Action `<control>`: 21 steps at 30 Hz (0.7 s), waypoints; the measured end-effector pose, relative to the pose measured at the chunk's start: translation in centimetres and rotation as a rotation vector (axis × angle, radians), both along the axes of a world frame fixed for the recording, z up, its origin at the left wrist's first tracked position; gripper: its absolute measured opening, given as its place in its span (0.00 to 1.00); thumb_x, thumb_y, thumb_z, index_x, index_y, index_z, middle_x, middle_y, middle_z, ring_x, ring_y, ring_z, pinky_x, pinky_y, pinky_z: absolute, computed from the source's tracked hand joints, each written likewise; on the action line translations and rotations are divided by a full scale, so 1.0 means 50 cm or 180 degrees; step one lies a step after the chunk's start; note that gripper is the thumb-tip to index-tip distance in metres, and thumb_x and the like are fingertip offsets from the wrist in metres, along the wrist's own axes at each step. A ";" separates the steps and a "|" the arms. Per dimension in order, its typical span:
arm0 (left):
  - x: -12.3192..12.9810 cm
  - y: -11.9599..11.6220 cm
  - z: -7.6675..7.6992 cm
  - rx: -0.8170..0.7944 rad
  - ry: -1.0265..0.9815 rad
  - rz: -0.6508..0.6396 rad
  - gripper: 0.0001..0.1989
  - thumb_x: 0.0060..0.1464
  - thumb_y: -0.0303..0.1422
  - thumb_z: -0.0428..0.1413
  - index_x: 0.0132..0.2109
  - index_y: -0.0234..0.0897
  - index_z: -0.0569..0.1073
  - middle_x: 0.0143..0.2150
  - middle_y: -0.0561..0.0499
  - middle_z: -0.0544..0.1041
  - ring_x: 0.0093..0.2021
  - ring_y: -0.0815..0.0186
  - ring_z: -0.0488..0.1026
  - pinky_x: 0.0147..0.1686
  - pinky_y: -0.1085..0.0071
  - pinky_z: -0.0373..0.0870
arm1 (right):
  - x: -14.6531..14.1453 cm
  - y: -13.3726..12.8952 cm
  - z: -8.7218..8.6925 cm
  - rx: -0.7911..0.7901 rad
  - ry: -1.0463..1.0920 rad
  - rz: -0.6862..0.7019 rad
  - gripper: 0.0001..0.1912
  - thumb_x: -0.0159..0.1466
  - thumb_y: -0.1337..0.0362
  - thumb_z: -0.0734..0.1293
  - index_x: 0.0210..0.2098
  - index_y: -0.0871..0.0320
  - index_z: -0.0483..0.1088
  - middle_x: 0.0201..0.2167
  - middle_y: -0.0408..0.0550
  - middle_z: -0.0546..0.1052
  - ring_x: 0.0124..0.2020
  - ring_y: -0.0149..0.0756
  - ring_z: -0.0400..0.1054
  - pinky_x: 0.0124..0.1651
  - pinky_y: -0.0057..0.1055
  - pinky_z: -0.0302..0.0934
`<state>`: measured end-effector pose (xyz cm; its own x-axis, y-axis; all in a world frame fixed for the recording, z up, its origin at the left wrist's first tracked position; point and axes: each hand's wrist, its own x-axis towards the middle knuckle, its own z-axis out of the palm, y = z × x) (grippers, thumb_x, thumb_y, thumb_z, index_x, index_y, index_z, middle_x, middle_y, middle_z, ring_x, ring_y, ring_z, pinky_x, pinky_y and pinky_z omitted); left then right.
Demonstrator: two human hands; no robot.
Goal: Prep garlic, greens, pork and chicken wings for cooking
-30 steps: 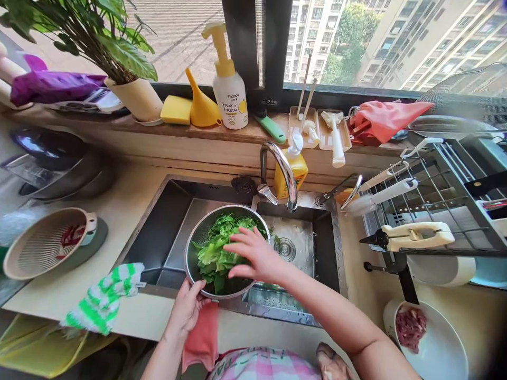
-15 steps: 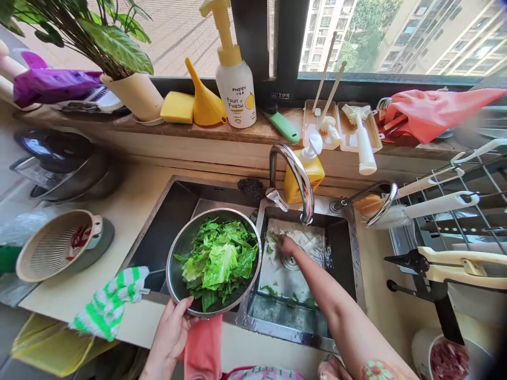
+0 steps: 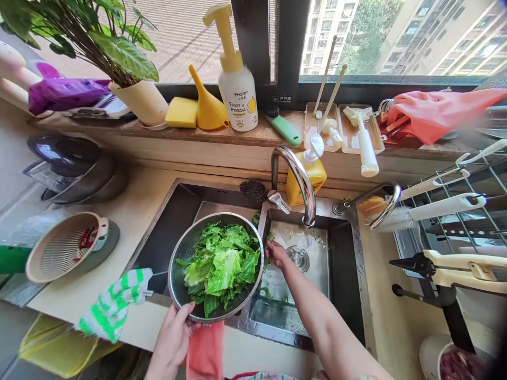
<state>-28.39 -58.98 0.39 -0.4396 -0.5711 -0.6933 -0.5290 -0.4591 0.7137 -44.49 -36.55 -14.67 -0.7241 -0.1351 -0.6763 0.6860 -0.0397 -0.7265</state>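
Observation:
A round metal strainer [image 3: 176, 295] heaped with wet green leafy vegetables [image 3: 224, 264] is tilted toward me over the divider of the double sink. My left hand [image 3: 176, 330] grips its near-left rim, thumb on top. Just beside the strainer's right rim, my right hand [image 3: 277, 255] hovers over the right sink basin [image 3: 269, 322] with curled fingers; dark green bits show by the fingertips, but what they hold is unclear. Loose leaf scraps [image 3: 267, 293] lie in the shallow water of that basin, near the drain [image 3: 298, 257].
A chrome faucet [image 3: 295, 169] arches over the right basin, with a yellow soap bottle [image 3: 304, 182] behind. To the left stand a colander bowl [image 3: 63, 248] with red pieces and a green-striped cloth [image 3: 114, 303]. A wire rack [image 3: 467, 200] with tools lines the right.
My right hand has moved left and slightly toward me, from the middle of the basin to the strainer's edge. The water is calmer and the drain shows more clearly. My left hand keeps its grip.

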 end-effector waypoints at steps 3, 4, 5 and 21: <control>0.002 -0.002 -0.005 -0.0006 0.0027 -0.0099 0.13 0.38 0.26 0.60 0.34 0.38 0.67 0.22 0.58 0.72 0.17 0.71 0.68 0.13 0.78 0.67 | 0.018 0.074 0.040 0.0038 0.0126 -0.0016 0.22 0.53 0.43 0.67 0.28 0.55 0.60 0.21 0.36 0.62 0.20 0.27 0.58 0.24 0.25 0.57; 0.001 -0.001 -0.006 0.0007 0.0041 -0.0133 0.13 0.39 0.26 0.60 0.34 0.38 0.67 0.22 0.58 0.72 0.17 0.71 0.68 0.14 0.78 0.67 | 0.026 0.106 0.057 0.0089 0.0193 -0.0006 0.22 0.52 0.43 0.68 0.27 0.55 0.60 0.20 0.36 0.61 0.20 0.27 0.57 0.24 0.25 0.56; 0.000 0.002 -0.008 0.0019 0.0054 -0.0160 0.13 0.39 0.26 0.60 0.34 0.38 0.67 0.22 0.58 0.72 0.17 0.71 0.68 0.14 0.78 0.67 | 0.034 0.139 0.075 0.0174 0.0265 0.0000 0.21 0.52 0.44 0.68 0.26 0.55 0.60 0.20 0.36 0.60 0.20 0.27 0.56 0.24 0.25 0.55; -0.010 0.038 0.000 -0.0009 0.0103 -0.0613 0.15 0.37 0.27 0.61 0.36 0.37 0.68 0.23 0.56 0.74 0.18 0.70 0.68 0.13 0.77 0.66 | 0.088 -0.011 0.438 0.1822 0.3857 0.1891 0.13 0.67 0.58 0.62 0.48 0.52 0.70 0.51 0.50 0.72 0.55 0.44 0.61 0.58 0.44 0.55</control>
<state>-28.91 -57.07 0.37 -0.5629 -0.4763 -0.6755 -0.5836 -0.3496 0.7329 -40.10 -37.08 7.25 -0.8110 -0.5381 0.2295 -0.5302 0.5104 -0.6770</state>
